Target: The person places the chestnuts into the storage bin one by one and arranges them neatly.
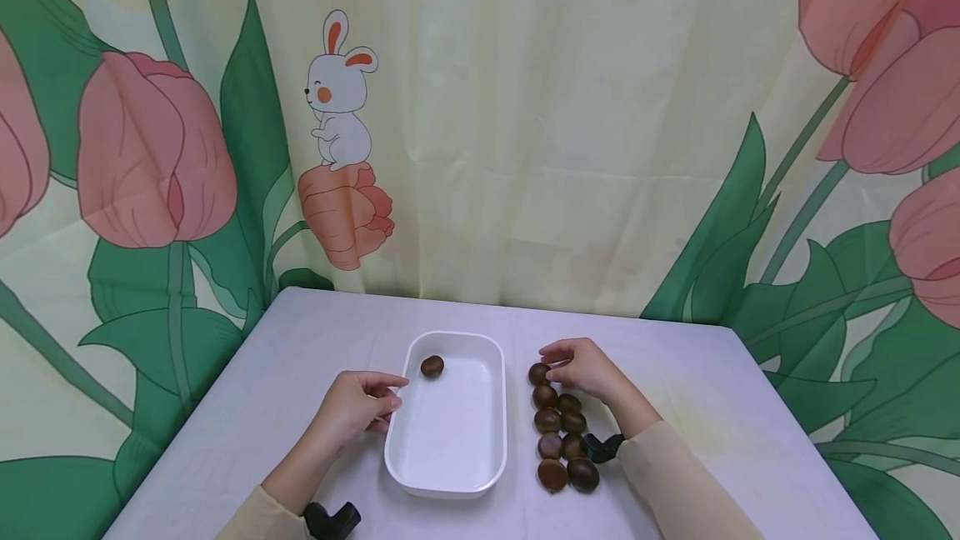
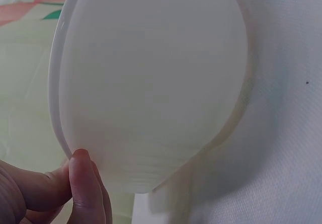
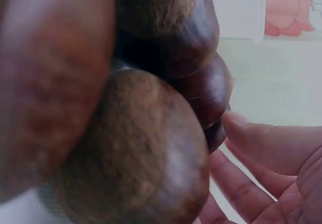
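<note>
A white rectangular tray (image 1: 450,486) sits on the table, with one brown chestnut (image 1: 432,367) lying inside near its far left corner. My left hand (image 1: 358,407) holds the tray's left side, and in the left wrist view the thumb (image 2: 85,183) presses against its outer wall by the rim. To the right of the tray, several glossy chestnuts (image 1: 552,475) lie in two uneven columns. At the far end of these, my right hand (image 1: 585,365) pinches the farthest chestnut (image 1: 537,374) between thumb and fingers. Nearer chestnuts (image 3: 141,148) largely hide it in the right wrist view.
A white cloth covers the table (image 1: 675,407). Behind its far edge hangs a curtain (image 1: 525,148) printed with tulips and a rabbit on a carrot. Black wrist mounts show at the left sleeve (image 1: 262,515) and the right sleeve (image 1: 675,473), the right one close beside the chestnuts.
</note>
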The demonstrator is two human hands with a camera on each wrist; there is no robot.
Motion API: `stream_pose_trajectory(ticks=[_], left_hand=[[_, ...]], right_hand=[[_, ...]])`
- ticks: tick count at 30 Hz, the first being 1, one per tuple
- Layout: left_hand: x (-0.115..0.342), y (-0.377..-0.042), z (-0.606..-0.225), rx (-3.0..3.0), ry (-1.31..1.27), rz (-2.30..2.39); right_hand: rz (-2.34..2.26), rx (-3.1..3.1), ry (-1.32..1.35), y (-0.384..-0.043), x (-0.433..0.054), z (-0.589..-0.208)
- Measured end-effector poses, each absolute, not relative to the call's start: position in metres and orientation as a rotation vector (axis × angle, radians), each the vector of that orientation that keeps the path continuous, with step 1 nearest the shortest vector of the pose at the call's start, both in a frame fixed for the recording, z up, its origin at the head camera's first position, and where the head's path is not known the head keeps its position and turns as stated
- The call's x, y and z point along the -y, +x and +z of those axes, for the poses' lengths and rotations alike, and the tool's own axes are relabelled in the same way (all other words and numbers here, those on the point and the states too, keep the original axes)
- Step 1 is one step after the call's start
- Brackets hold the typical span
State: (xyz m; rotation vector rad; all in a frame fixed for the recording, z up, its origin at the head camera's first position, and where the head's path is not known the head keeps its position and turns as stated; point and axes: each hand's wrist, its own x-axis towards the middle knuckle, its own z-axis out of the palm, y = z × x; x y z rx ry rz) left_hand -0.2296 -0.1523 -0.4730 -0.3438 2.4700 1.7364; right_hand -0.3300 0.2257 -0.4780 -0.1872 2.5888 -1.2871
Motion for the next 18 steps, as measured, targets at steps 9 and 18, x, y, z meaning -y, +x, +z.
stream_pose_trajectory(ticks=[9, 18], left_hand=[[0.1519, -0.2297, -0.4722, -2.469, -0.344, 1.739], [0.1513, -0.2287, -0.4724, -2.482, -0.334, 1.738]], right_hand=[[-1.235, -2.599, -0.212, -0.3319, -0.2212, -0.4779], [-1.164, -2.645, -0.178, -0.3321, -0.2213, -0.4796]])
